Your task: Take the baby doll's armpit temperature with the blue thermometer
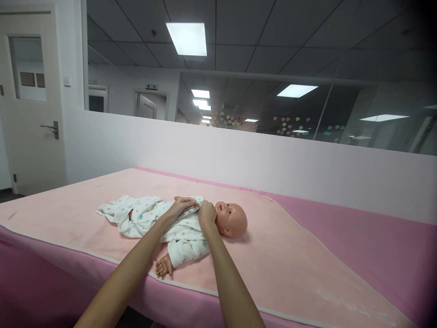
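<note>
A baby doll [232,220] lies on its back on the pink mat, its head to the right. It wears a white baby outfit [191,230] printed with small green and grey figures. My left hand [184,205] rests over the doll's chest, its fingers close together and closed on the fabric near the neckline. Just right of it, my right hand [206,215] is bent into a closed grip on the collar, beside the doll's chin. My fingers hide what lies between them. One sleeved doll arm reaches toward the near edge, its bare hand [164,265] showing.
The pale pink mat [290,259] with a white border covers a darker pink table cover [385,214]. Behind stands a low white wall [239,157] with a glass window above. A door [32,114] is at the far left.
</note>
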A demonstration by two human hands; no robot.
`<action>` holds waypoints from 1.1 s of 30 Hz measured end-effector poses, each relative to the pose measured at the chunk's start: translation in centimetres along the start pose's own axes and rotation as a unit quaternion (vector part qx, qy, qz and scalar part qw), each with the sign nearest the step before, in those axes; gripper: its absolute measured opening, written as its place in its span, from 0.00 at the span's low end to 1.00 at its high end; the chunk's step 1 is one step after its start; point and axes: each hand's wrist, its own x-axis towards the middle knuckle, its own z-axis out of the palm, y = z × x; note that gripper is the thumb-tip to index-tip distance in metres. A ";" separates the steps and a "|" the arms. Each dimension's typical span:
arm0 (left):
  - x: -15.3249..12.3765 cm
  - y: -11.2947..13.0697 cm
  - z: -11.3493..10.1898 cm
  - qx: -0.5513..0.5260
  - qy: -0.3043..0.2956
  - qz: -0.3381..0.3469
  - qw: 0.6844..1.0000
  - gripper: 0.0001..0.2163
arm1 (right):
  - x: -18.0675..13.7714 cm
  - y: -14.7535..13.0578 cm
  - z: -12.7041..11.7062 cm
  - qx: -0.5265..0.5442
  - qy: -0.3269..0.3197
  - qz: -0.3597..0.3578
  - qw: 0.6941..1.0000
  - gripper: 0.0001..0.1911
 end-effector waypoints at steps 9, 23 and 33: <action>0.3 -0.2 -0.1 -0.002 0.021 0.010 1.000 0.11 | -1.7 1.2 0.7 0.059 0.082 -0.048 0.994 0.12; -1.2 1.1 0.9 0.111 -0.078 0.011 0.991 0.17 | -2.4 3.3 -1.4 0.552 0.351 0.082 0.752 0.19; -0.6 0.0 -0.6 0.072 0.042 0.023 0.996 0.15 | -3.1 2.9 -0.5 0.515 0.313 0.042 0.797 0.22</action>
